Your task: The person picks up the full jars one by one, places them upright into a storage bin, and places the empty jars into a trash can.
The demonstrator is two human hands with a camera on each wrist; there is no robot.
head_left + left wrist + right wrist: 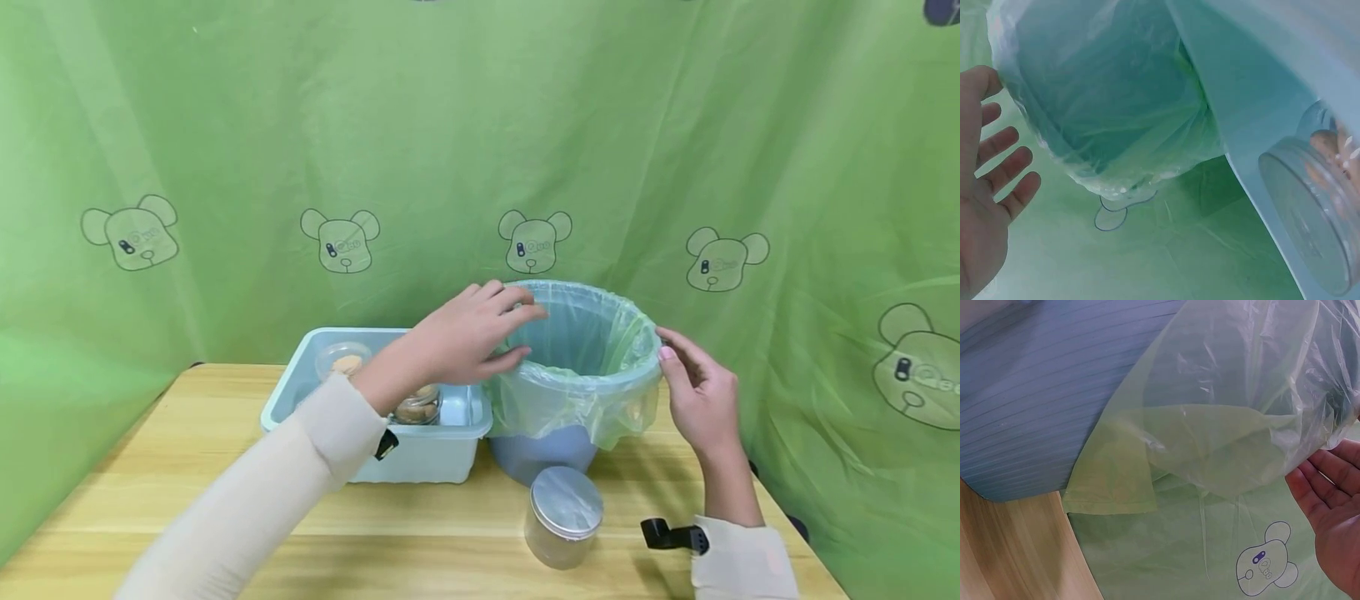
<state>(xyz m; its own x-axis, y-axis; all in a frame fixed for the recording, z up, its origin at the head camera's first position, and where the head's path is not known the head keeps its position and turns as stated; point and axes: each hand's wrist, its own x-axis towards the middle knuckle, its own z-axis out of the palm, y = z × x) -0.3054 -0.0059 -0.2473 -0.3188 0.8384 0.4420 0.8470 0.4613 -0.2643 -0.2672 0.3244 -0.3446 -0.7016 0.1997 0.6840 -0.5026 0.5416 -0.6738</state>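
A round bin (551, 450) with a bluish body stands upright, lined with a thin translucent green bin bag (577, 408) folded over its rim. My left hand (480, 329) reaches across to the bin's left side. Its thumb tip is right at the bagged rim, while the other fingers spread loosely, as the left wrist view shows. On the opposite side my right hand (701, 392) pinches the bag's edge at the rim between thumb and index finger. Its other fingers lie outside the bag in the right wrist view, where the thumb is hidden.
Left of the bin sits a light blue tub (420, 457) holding several clear jars, one jar (1310, 219) with brownish contents. A clear jar (564, 517) with a silver lid stands in front of the bin on the wooden table (420, 550). A green curtain (435, 125) hangs behind.
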